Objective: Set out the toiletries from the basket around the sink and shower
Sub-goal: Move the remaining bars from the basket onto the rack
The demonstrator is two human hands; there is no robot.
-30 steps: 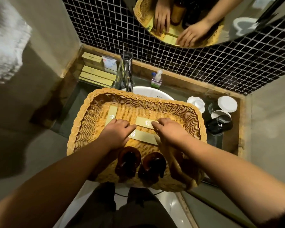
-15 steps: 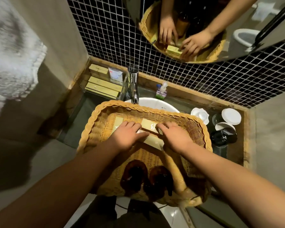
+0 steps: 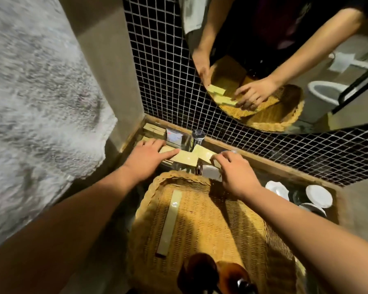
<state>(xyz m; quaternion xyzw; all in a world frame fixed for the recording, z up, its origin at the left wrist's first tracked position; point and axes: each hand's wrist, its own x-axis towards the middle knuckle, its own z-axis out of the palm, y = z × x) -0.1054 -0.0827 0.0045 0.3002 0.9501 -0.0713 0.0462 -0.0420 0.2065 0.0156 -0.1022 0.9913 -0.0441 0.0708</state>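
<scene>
The left hand (image 3: 149,155) reaches past the far rim of the wicker basket (image 3: 179,175), its thumb and fingers pinching one end of a flat yellow packet (image 3: 185,159) that juts out to its right, in the air. The right hand (image 3: 236,175) is curled round the end of a second yellow packet (image 3: 204,153), which points away to its left, and the free ends of the two packets meet between the hands, just in front of the chrome tap (image 3: 198,136). Beyond the left hand's fingertips a stack of like packets (image 3: 153,129) lies in the back corner. Below the hands, nearer the person, one long thin packet (image 3: 170,221) lies on the basket floor, with two amber bottles (image 3: 198,272) nearer still. Lidded cups (image 3: 319,196) stand right of the right hand.
</scene>
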